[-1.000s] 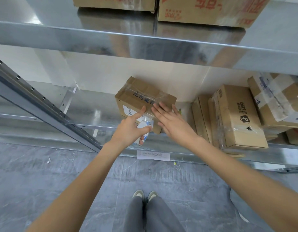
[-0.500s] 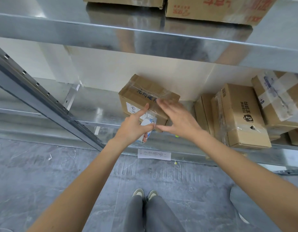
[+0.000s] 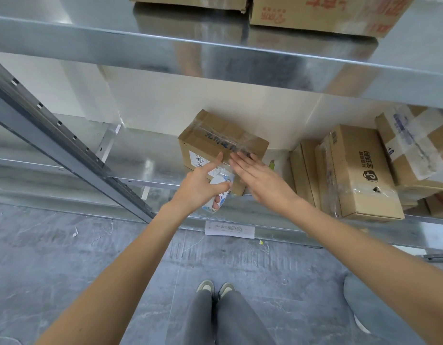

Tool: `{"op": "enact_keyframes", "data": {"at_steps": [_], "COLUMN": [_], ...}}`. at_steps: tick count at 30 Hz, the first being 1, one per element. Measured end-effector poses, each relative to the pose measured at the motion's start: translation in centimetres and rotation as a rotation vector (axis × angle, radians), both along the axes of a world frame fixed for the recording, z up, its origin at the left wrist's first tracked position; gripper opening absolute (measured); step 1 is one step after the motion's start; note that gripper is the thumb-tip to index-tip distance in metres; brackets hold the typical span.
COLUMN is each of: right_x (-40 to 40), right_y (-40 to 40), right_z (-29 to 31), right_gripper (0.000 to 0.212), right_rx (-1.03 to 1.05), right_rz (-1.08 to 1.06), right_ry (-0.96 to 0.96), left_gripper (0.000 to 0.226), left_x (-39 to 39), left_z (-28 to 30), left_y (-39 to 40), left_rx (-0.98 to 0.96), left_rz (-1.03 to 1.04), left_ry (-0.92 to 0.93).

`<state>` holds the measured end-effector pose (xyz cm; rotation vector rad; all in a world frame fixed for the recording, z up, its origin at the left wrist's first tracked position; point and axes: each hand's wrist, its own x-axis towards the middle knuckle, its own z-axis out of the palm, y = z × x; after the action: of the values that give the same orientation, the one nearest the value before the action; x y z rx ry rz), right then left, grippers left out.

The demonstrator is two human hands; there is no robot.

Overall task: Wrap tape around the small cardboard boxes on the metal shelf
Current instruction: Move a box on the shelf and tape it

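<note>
A small cardboard box (image 3: 215,135) with clear tape across its top stands on the metal shelf (image 3: 145,155), near its front edge. My left hand (image 3: 200,185) grips a roll of clear tape (image 3: 219,192) in front of the box, thumb raised against the box's front face. A strip of tape runs from the roll up onto the box. My right hand (image 3: 260,178) lies with straight fingers flat on the box's front top edge, pressing the tape down.
More taped cardboard boxes (image 3: 357,170) are stacked at the right of the same shelf. The upper shelf (image 3: 215,53) carries larger boxes (image 3: 322,13). A slanted metal upright (image 3: 53,135) crosses the left. A paper label (image 3: 229,229) hangs on the shelf's front rail. Grey floor lies below.
My right hand went from flat on the box, to a spread thumb-and-finger pose at the edge, back to flat fingers on the tape. The left hand stayed on the roll.
</note>
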<state>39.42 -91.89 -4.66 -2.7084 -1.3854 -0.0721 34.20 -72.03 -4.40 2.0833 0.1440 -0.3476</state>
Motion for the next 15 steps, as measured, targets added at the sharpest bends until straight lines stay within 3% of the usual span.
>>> {"op": "enact_keyframes", "data": {"at_steps": [4,6,7,9,11,13,15], "right_x": [-0.5,0.0,0.6,1.8,2.7,3.2,2.9], "right_y": [0.2,0.0,0.0,-0.3,-0.3,0.0,0.4], "right_z": [-0.5,-0.4,-0.2,0.1,0.5,0.6,0.6], "right_gripper": [0.074,0.071,0.079,0.112,0.131,0.131,0.126], "right_rx": [0.084,0.065,0.039,0.009,0.094,0.231,0.322], "right_rz": [0.029,0.035,-0.007,-0.189,-0.390,-0.466,-0.499], "right_ry": [-0.058,-0.035,0.000,0.114,0.333,0.513,0.538], "left_gripper": [0.078,0.079,0.079,0.079,0.078,0.076,0.077], "left_x": [0.1,0.0,-0.1,-0.4,-0.7,-1.2,-2.6], "left_z": [0.0,0.0,0.1,0.2,0.4,0.6,0.6], "left_y": [0.0,-0.1,-0.1,-0.1,0.0,0.0,0.0], "left_rx": [0.017,0.025,0.023,0.029,0.087,0.185,0.173], "left_rz": [-0.012,-0.012,-0.014,-0.019,-0.009,0.029,0.089], "left_ry": [-0.006,-0.008,-0.006,-0.005,-0.019,-0.070,-0.171]}}
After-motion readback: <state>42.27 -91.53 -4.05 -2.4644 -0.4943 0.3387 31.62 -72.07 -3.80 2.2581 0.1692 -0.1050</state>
